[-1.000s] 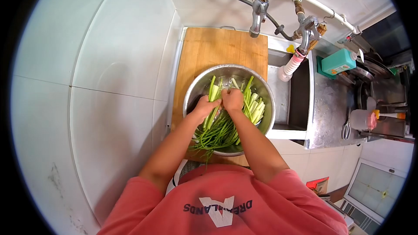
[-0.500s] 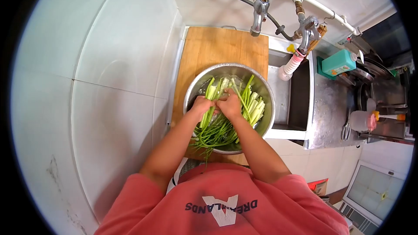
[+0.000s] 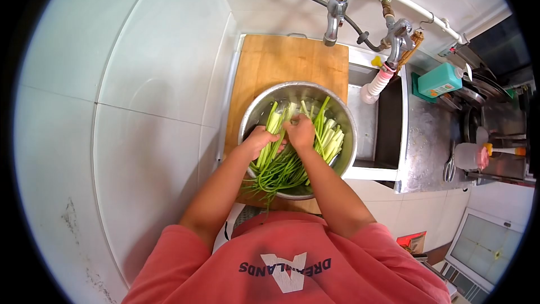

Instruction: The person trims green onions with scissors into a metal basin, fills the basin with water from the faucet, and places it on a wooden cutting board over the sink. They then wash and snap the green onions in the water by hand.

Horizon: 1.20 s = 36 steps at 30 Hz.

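Your left hand (image 3: 262, 140) grips green stalks (image 3: 274, 121); your right hand's (image 3: 300, 132) hold is unclear. Handling appears unfinished: stalks lie within the basin (image 3: 345, 117).

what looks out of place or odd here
Some green tips hang over the near rim of the metal bowl instead of lying inside. Also, dark marks stain the otherwise pale wall tile at far left.

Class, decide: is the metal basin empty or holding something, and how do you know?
Holding something: the metal basin contains long green vegetable stalks, with thin ends hanging over its near rim.
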Each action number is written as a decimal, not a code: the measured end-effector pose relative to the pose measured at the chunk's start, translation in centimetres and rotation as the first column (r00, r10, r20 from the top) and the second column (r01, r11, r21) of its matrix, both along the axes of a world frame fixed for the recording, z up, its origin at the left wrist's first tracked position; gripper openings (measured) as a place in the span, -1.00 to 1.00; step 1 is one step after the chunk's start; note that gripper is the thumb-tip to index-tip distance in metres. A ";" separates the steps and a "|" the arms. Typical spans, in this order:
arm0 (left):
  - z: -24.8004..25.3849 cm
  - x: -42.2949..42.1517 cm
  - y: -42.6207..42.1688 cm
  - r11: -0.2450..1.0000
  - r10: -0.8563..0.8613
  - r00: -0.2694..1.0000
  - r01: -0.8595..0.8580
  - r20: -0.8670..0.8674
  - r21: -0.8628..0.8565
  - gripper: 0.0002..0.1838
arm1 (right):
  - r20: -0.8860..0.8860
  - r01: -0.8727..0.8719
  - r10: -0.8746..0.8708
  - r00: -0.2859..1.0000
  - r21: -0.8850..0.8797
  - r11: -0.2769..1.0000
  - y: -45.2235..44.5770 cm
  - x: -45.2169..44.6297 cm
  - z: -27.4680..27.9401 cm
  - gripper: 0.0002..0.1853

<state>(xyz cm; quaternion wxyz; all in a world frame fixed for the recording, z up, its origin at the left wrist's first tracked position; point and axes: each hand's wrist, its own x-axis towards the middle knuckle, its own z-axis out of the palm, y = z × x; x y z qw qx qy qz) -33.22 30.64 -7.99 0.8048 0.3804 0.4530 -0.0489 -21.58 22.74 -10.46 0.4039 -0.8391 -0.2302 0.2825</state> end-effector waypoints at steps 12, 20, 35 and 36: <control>-3.7 1.9 -0.2 0.718 -0.040 0.982 0.155 -0.183 0.679 -0.75 | 0.012 -0.174 0.174 0.985 0.059 0.983 0.2 1.3 -0.1 -0.79; 0.3 3.6 1.2 0.435 -0.272 0.844 0.537 -0.463 0.723 -0.71 | 0.562 -0.085 0.130 0.817 -0.107 0.991 -0.6 2.4 3.6 -0.72; -1.6 3.4 1.3 0.900 -0.025 0.995 0.063 -0.094 0.432 -0.78 | 0.024 -0.304 0.326 0.945 -0.303 0.903 -0.1 3.6 3.6 -0.65; -1.3 3.5 1.0 0.901 -0.007 0.990 0.067 -0.141 0.428 -0.75 | 0.045 -0.361 0.397 0.917 -0.328 0.873 0.0 3.6 3.0 -0.66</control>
